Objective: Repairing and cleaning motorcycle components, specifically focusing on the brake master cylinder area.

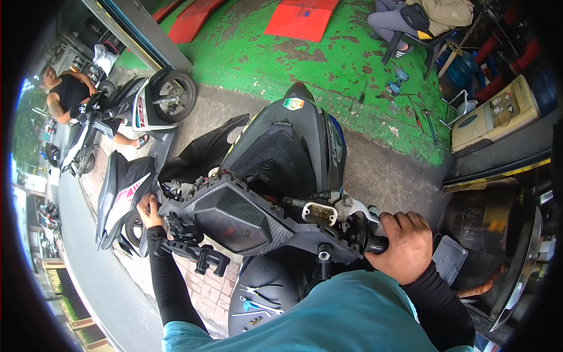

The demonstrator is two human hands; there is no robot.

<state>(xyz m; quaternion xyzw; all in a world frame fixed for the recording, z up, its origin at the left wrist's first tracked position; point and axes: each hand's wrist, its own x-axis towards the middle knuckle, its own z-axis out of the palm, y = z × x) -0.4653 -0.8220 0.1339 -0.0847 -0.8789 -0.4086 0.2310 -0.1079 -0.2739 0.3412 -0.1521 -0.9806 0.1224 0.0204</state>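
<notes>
My right hand (pixel 404 240) is closed around the black handlebar grip (pixel 376 243) of a scooter, its fingers reaching over the silver brake lever (pixel 369 212). Beside it, the brake fluid reservoir (pixel 319 213) has its top uncovered. At the other end of the handlebar, my left hand (pixel 150 212) is closed on the left grip, which is mostly hidden. Between the hands lies the dark handlebar cover with its display (pixel 243 220). A black phone holder (pixel 205 258) sticks out near my left forearm. Dark front bodywork (pixel 278 146) stretches ahead.
Pliers (pixel 261 288), a blue-handled tool (pixel 258 305) and small screws (pixel 255 321) lie on the seat (pixel 240 325). A blue drill (pixel 397 81) and hand tools rest on the green floor (pixel 246 53). Another scooter (pixel 126 199) stands close left. Two people sit nearby.
</notes>
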